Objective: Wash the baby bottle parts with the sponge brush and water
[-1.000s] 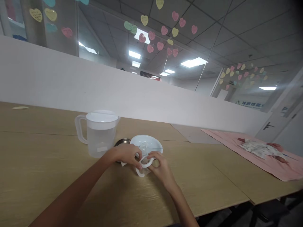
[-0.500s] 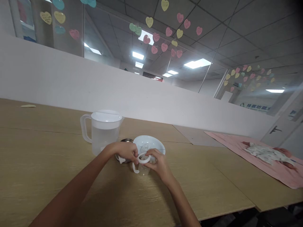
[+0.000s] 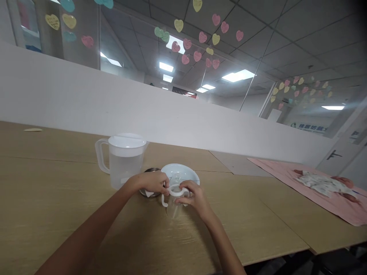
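A clear baby bottle (image 3: pixel 173 210) stands on the table in front of me, with a white ring with side handles (image 3: pixel 175 193) around its mouth. My left hand (image 3: pixel 156 182) pinches the left side of this ring. From the right, my right hand (image 3: pixel 193 196) has its thumb and fingers closed on the ring and its handle. Just behind the bottle is a pale bowl (image 3: pixel 186 171) with a clear, teat-like piece (image 3: pixel 175 177) in it. A round metal dish (image 3: pixel 151 169) lies partly hidden under my left hand, a small white piece (image 3: pixel 149 194) at its edge.
A lidded plastic pitcher (image 3: pixel 126 164) holding clear liquid stands left of the dish. On the right, a baby doll (image 3: pixel 318 185) in a patterned outfit lies on a pink cloth (image 3: pixel 272 170). A white wall (image 3: pixel 172 118) runs behind the wooden table (image 3: pixel 243 214).
The ring and bottle sit slightly more upright, and more of the bottle's clear body shows below the ring. Both hands keep hold, shifting only slightly.
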Available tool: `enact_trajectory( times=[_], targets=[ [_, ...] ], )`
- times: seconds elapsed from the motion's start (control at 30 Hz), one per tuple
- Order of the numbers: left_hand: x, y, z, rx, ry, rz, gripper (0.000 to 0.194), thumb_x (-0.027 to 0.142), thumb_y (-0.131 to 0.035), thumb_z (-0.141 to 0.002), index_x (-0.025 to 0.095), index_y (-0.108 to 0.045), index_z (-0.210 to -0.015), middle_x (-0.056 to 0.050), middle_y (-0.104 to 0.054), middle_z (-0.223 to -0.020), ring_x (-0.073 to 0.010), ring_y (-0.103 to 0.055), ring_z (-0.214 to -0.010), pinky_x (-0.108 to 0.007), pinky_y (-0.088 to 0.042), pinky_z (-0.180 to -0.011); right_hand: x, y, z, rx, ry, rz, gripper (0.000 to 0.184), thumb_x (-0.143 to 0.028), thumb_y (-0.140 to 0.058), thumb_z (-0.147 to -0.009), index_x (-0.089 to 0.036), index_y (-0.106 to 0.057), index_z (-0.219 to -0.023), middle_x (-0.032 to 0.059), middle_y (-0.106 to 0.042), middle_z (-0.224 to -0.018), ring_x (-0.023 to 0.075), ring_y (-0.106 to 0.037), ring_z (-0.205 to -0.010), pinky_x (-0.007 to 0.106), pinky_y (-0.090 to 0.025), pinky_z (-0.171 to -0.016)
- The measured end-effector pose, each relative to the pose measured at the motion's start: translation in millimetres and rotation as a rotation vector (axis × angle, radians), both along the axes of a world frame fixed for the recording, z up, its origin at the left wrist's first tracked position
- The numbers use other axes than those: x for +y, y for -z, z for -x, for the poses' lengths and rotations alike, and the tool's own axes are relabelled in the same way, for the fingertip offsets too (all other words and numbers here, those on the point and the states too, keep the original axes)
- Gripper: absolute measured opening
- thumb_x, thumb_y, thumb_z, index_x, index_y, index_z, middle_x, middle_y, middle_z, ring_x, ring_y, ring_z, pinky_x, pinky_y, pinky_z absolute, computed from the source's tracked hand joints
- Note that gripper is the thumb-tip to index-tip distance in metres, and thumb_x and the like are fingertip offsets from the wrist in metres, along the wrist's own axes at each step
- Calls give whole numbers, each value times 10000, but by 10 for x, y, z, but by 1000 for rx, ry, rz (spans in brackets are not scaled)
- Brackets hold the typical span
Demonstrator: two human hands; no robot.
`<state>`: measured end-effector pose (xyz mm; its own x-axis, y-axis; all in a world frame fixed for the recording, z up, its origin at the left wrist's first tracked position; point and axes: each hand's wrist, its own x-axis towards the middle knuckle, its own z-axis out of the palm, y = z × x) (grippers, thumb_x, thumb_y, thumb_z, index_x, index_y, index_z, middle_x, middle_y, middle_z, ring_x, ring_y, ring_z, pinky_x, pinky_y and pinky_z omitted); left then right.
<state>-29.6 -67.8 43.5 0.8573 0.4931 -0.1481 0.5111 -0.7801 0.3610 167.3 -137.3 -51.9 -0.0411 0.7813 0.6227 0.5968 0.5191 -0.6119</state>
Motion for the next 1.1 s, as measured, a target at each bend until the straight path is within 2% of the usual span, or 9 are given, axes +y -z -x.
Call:
enact_trajectory(
  times=[0.2, 0.3, 0.4, 0.5, 0.63, 0.73, 0.87, 1.0, 1.1],
  targets=[
    [-87, -48, -27, -69, -12, -57, 242, 393, -576, -728, 183, -667, -803, 4, -569, -647, -140, -499, -624, -214, -320, -527, -161, 19, -49, 100, 15, -2, 296, -458, -714, -685, -212, -675, -845, 78, -672, -955, 218, -612, -955, 337, -475, -829],
    [-100, 3, -73, -46, -27, -96, 196, 374, -593, -707, 194, -655, -753, 3, -588, -649, -142, -506, -616, -219, -307, -515, -210, 89, -47, 117, 38, 45, 275, -432, -714, -689, -213, -670, -850, 79, -667, -1004, 218, -611, -972, 345, -472, -853],
    [-66, 133, -128, -24, -48, -123, 173, 366, -626, -672, 202, -646, -721, 2, -618, -678, -145, -521, -619, -221, -299, -509, -208, 203, -22, 126, 82, 103, 371, -427, -728, -666, -210, -645, -956, 81, -666, -1013, 223, -615, -958, 362, -470, -864],
    [-40, 246, -165, 27, -35, -161, 159, 344, -637, -650, 191, -612, -613, 10, -577, -583, -139, -501, -561, -226, -284, -493, -192, 306, 4, 161, 105, 143, 523, -411, -741, -650, -209, -579, -1105, 85, -655, -1041, 223, -614, -968, 367, -475, -865],
    [-62, 174, -107, 13, -69, -130, 162, 346, -654, -642, 202, -644, -714, 4, -611, -677, -150, -536, -626, -219, -307, -507, -223, 322, 7, 178, 105, 127, 628, -392, -741, -655, -222, -503, -1210, 82, -622, -1116, 226, -584, -1040, 382, -454, -913],
    [-112, -29, 6, -129, -135, -113, 295, 416, -579, -738, 221, -630, -953, -7, -617, -775, -165, -550, -705, -226, -353, -572, -298, 208, 20, 189, 161, 46, 637, -403, -736, -660, -228, -495, -1223, 89, -558, -1226, 248, -513, -1147, 404, -411, -974],
    [-226, -213, 53, -492, -161, 37, 432, 508, -372, -872, 214, -465, -1175, 17, -536, -718, -143, -509, -637, -234, -371, -580, -396, -73, 177, 222, 214, -50, 481, -398, -650, -758, -224, -524, -1189, 93, -550, -1229, 246, -491, -1162, 410, -387, -995],
    [-349, -140, -95, -737, -130, 222, 313, 386, -348, -889, 227, -400, -1154, 20, -502, -790, -121, -494, -678, -227, -402, -630, -354, -348, 438, 197, 64, -51, 459, -371, -611, -794, -215, -520, -1216, 87, -577, -1206, 236, -520, -1130, 366, -431, -946],
    [-393, -60, -189, -824, -121, 224, 241, 261, -340, -858, 222, -422, -1082, -7, -523, -912, -128, -514, -798, -234, -428, -715, -238, -458, 556, 257, -20, -22, 467, -355, -568, -822, -200, -483, -1254, 80, -597, -1183, 208, -570, -1053, 320, -476, -875]
  ],
)
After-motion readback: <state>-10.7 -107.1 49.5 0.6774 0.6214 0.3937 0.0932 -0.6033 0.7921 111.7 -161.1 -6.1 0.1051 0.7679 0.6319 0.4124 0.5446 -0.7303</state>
